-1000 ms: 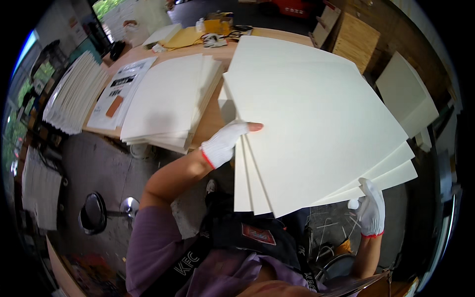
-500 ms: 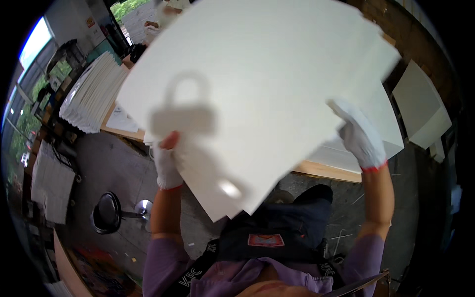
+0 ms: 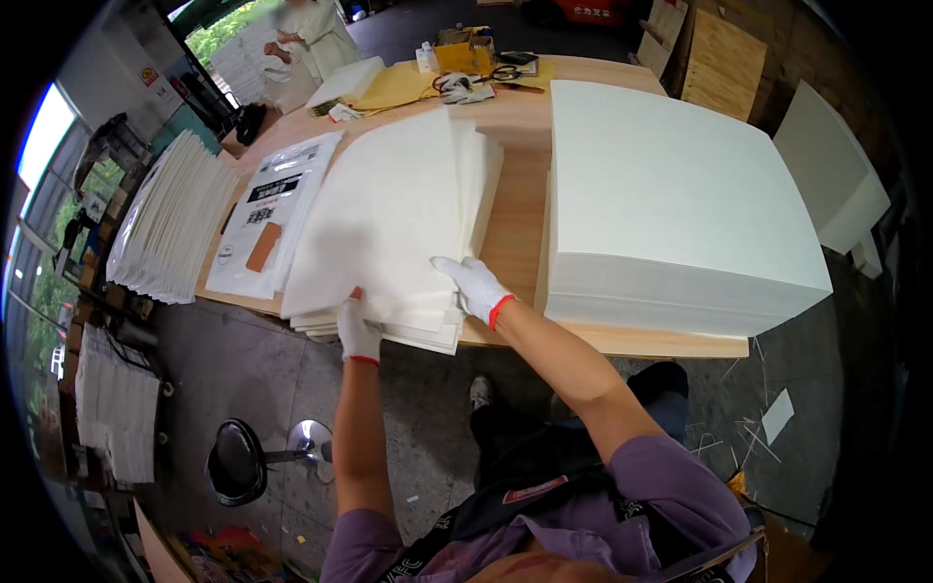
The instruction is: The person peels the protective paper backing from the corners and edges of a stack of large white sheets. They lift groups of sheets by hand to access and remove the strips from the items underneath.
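A loose pile of large white sheets [image 3: 389,204] lies fanned out on the wooden table, its edges uneven. My left hand [image 3: 360,333], in a white knit glove with a red cuff, grips the near edge, with its bare thumb tip on top and the other fingers hidden below. At the near right edge, my right hand [image 3: 474,288], gloved the same way, holds the sheets with its thumb lying over them. To the right stands a tall, squared stack of white sheets [image 3: 680,175], apart from both hands.
Left of the pile lies a printed plastic packet [image 3: 277,209], beside a leaning stack of white bundles [image 3: 170,219]. Scissors [image 3: 505,73], spare gloves [image 3: 465,90] and a yellow box [image 3: 465,51] occupy the table's far side. A black stool [image 3: 236,462] stands lower left; another person [image 3: 311,39] is beyond.
Both hands have lowered the raised sheets onto the pile on the table, moving left of the tall stack. My right hand has come in closer to my left.
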`<state>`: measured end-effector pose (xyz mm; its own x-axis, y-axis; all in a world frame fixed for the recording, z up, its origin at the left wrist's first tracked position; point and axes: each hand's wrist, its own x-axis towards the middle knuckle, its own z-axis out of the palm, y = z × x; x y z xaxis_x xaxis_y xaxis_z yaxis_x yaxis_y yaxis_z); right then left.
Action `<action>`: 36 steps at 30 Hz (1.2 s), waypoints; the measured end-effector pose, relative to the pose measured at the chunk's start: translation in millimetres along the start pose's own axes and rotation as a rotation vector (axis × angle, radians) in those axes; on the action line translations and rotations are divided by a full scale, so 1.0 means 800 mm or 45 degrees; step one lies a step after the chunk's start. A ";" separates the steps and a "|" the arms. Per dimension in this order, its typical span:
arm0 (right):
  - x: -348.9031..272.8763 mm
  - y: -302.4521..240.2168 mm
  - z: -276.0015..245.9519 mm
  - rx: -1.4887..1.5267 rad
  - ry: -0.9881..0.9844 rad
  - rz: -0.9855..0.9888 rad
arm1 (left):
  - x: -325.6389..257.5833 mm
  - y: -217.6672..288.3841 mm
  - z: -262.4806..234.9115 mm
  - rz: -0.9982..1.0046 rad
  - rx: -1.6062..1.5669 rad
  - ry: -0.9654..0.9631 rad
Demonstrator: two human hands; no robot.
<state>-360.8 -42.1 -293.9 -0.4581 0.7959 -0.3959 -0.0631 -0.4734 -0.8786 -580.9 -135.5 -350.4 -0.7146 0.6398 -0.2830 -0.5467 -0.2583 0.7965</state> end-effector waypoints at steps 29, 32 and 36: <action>-0.451 -0.122 -0.487 -0.355 1.080 -0.759 | -0.356 -0.062 0.353 1.543 0.915 -1.653; -0.479 -0.153 -0.589 -0.613 1.533 -0.928 | -0.440 -0.104 0.472 1.450 0.982 -1.911; -0.464 -0.179 -0.602 -1.291 1.613 -0.421 | -0.466 -0.174 0.586 1.398 1.445 -1.988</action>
<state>245.2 -88.2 -149.5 0.4551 0.8287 0.3259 0.7950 -0.2133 -0.5678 -33.8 1.7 -105.3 0.6541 0.6274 0.4226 0.5247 -0.7787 0.3439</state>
